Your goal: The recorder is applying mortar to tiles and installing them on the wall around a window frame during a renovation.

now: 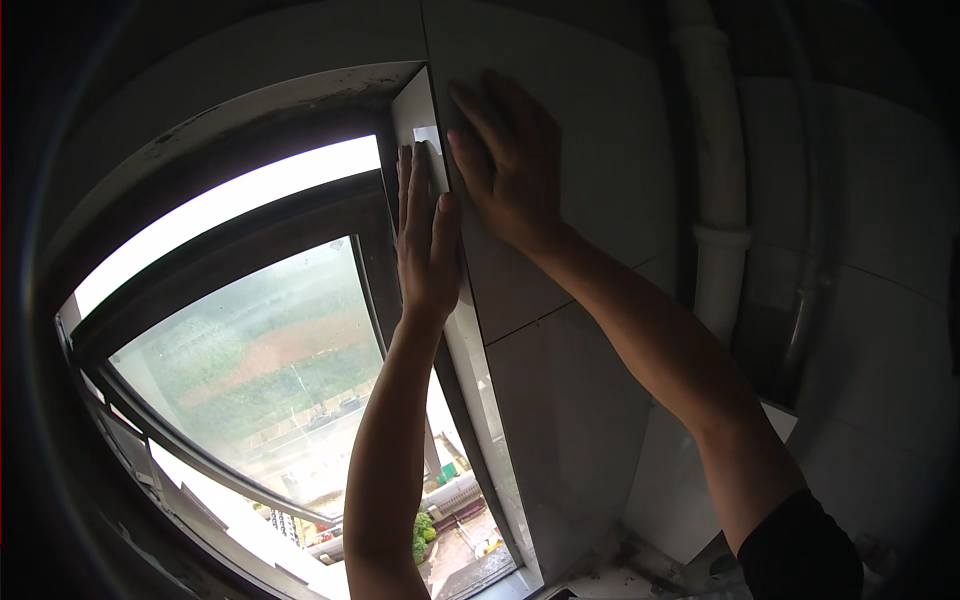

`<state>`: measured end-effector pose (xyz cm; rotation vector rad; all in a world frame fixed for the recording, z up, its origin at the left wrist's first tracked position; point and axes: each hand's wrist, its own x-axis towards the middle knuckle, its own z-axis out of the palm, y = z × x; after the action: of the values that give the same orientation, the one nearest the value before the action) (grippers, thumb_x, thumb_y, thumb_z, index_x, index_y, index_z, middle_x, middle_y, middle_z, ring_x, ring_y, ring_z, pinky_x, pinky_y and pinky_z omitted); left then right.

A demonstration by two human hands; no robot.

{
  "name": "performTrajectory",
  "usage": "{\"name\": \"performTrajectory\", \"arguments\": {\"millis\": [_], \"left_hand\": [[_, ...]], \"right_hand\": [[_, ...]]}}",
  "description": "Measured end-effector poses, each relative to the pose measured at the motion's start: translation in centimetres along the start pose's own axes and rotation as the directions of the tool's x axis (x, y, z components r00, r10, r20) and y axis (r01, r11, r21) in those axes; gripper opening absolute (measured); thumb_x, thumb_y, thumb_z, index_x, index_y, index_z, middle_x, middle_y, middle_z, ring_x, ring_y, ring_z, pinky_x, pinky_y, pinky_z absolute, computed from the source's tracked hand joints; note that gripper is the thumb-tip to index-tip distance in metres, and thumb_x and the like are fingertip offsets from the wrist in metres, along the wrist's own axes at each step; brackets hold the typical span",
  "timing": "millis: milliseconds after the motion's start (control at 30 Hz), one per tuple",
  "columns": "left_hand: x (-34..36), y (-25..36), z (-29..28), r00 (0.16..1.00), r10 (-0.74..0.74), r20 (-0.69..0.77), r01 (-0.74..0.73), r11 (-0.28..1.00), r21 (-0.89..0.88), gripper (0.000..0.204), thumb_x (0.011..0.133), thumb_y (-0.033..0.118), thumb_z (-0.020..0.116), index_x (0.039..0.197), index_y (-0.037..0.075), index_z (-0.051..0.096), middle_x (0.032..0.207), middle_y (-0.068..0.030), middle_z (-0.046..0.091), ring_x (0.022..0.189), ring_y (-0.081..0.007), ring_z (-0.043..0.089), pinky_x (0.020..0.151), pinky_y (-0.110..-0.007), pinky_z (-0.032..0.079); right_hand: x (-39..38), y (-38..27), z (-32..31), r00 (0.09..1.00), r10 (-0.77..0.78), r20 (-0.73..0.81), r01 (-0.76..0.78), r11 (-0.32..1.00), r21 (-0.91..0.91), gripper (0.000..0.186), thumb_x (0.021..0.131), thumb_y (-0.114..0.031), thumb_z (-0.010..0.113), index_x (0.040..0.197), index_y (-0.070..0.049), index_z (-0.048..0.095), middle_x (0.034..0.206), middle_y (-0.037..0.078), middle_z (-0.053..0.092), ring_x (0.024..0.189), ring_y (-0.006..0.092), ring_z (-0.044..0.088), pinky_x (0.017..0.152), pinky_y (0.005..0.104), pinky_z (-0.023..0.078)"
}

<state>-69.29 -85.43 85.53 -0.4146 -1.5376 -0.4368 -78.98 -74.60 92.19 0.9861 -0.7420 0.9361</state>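
Observation:
My left hand (428,245) lies flat with its fingers stretched upward along a pale strip (488,415) lining the right side of the window recess. My right hand (512,165) rests against the grey tiled wall (560,400) just right of that strip's upper end. Its fingers are apart and point up and to the left, and nothing shows in them. A dark-framed window sash (245,370) is tilted outward, to the left of my left arm.
Beyond the glass, ground and a road lie far below. A thick pale pipe (720,185) runs down the wall on the right, with a thinner pipe (808,290) beside it. A pale panel (680,490) stands low near my right elbow. The top of the recess (250,105) looks rough.

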Motion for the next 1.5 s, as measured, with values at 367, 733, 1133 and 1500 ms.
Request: {"name": "performTrajectory", "arguments": {"millis": [367,733,1133,1500], "left_hand": [[1.3,0.1,0.1,1.000,-0.028,-0.003,0.028,0.999,0.026,0.072,0.121,0.046,0.043,0.179,0.005,0.035,0.188,-0.0225,0.025,0.175,-0.0388,0.020,0.140,-0.051,0.024],[2.4,-0.6,-0.9,0.997,-0.042,0.068,0.039,0.998,0.047,0.072,0.121,0.052,0.047,0.181,0.014,0.034,0.187,-0.0224,0.026,0.174,-0.0395,0.023,0.137,-0.051,0.032],[3.0,-1.3,-1.7,0.995,-0.064,0.073,0.062,0.997,0.034,0.076,0.116,0.055,0.056,0.180,0.019,0.036,0.185,-0.0272,0.029,0.172,-0.0450,0.026,0.134,-0.053,0.038],[4.9,-2.0,0.0,0.994,0.054,-0.100,-0.052,0.998,0.022,0.077,0.115,0.055,0.060,0.176,0.013,0.043,0.179,-0.0322,0.037,0.168,-0.0487,0.034,0.129,-0.054,0.043]], "right_hand": [[0.1,-0.3,0.1,0.999,0.032,0.008,-0.032,0.999,0.016,0.043,0.107,-0.022,0.074,0.150,-0.018,0.072,0.155,0.020,0.064,0.143,0.0435,0.058,0.119,0.0580,0.042],[0.1,-0.9,0.1,0.999,0.032,0.037,-0.032,0.999,-0.015,0.041,0.110,-0.022,0.070,0.151,-0.017,0.071,0.155,0.021,0.066,0.144,0.0437,0.059,0.122,0.0566,0.042],[0.3,-1.6,0.4,0.994,0.064,0.089,-0.066,0.997,0.028,0.042,0.111,-0.022,0.069,0.153,-0.015,0.072,0.157,0.020,0.066,0.143,0.0432,0.059,0.123,0.0546,0.042],[0.4,-1.6,0.3,0.990,0.064,0.124,-0.068,0.997,0.033,0.043,0.114,-0.012,0.062,0.157,-0.015,0.069,0.162,0.019,0.063,0.144,0.0386,0.057,0.123,0.0485,0.045]]}}
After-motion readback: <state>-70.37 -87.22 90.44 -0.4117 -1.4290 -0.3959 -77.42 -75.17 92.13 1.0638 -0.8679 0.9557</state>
